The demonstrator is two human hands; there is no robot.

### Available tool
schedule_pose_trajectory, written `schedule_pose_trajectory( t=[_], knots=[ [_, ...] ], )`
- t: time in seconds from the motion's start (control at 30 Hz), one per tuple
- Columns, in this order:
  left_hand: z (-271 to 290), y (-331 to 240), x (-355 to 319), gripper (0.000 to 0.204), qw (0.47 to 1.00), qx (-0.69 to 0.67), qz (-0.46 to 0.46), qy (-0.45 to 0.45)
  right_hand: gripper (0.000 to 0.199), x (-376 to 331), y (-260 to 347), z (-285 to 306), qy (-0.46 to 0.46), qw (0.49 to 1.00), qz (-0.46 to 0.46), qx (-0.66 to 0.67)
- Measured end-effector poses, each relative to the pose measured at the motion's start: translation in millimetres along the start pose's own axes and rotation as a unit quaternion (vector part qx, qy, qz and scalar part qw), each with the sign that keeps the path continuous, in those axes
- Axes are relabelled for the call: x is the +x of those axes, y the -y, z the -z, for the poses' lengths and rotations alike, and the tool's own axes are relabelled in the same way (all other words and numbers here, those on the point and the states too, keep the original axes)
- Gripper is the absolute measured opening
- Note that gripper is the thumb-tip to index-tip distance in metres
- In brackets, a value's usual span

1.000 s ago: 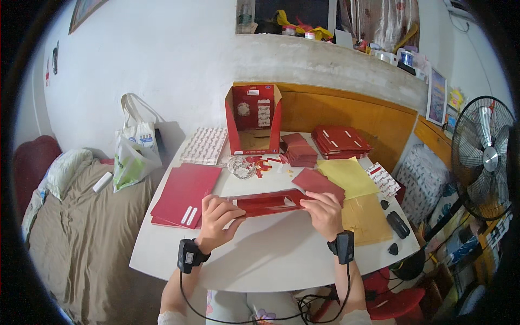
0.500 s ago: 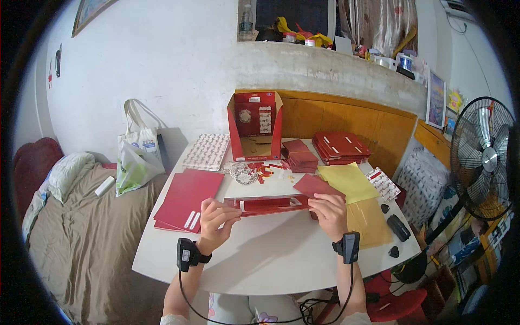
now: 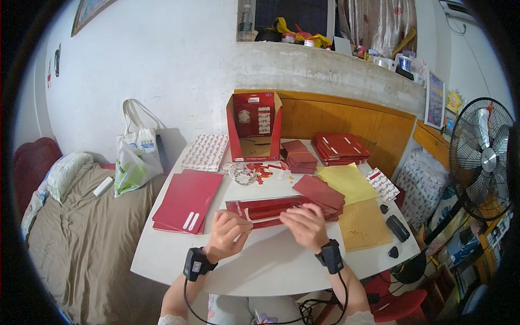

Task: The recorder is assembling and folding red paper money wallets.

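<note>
A long red cardboard sleeve (image 3: 260, 208) with a window-like opening and what looks like a shiny clear film is held above the white table. My left hand (image 3: 227, 233) is closed, its thumb and fingers pinching the sleeve's near left edge. Bent over the right part of the sleeve, my right hand (image 3: 306, 225) has its fingertips together at the near edge and hides that end. Just beyond the right hand lies a stack of dark red cards (image 3: 320, 194), partly covered by it. To the left rest large flat red sheets (image 3: 187, 197) with white slots.
An upright red display box (image 3: 254, 127) stands at the back. Beside it are patterned sheets (image 3: 206, 151), banded red packets (image 3: 299, 157) and a red pile (image 3: 341, 146). Red and white scraps (image 3: 265, 172) lie mid-table. Yellow sheets (image 3: 349, 181) and black pieces (image 3: 398, 228) sit right; a fan (image 3: 487, 160) stands beyond.
My right hand has moved left along the sleeve, closer to my left hand, which shifted slightly right and down. The sleeve has tilted, showing more of its face; more of the card stack shows.
</note>
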State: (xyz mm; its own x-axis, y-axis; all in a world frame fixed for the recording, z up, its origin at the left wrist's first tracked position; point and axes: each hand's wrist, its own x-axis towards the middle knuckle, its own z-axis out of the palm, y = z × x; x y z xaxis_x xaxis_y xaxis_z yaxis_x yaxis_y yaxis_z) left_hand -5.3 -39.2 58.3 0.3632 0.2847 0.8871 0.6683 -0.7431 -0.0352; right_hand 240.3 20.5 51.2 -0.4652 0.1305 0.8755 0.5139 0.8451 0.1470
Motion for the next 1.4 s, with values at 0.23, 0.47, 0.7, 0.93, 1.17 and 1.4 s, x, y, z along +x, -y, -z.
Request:
schedule_pose_trajectory(
  t=[0.23,0.47,0.7,0.93,1.17,1.4],
  knots=[
    [-3,-11,3,0.021,0.999,0.003,-0.037,0.035,0.019,4,18,-9,0.005,0.996,0.066,0.056],
    [-12,-19,0,0.017,0.993,0.067,-0.097,0.029,0.019,2,31,-11,0.032,0.993,0.105,0.039],
    [-12,-18,-3,0.017,0.992,0.077,-0.089,0.045,0.02,-2,20,-12,0.029,0.992,0.098,0.07],
    [-11,-16,-5,0.018,0.994,0.071,-0.072,0.049,0.021,-3,24,-12,0.002,0.994,0.076,0.077],
    [-12,-20,-4,0.018,0.993,0.073,-0.078,0.04,0.022,-8,26,-11,0.043,0.993,0.097,0.044],
    [-13,-20,-4,0.015,0.991,0.092,-0.089,0.037,0.016,-9,27,-13,0.039,0.992,0.101,0.057]
  ],
)
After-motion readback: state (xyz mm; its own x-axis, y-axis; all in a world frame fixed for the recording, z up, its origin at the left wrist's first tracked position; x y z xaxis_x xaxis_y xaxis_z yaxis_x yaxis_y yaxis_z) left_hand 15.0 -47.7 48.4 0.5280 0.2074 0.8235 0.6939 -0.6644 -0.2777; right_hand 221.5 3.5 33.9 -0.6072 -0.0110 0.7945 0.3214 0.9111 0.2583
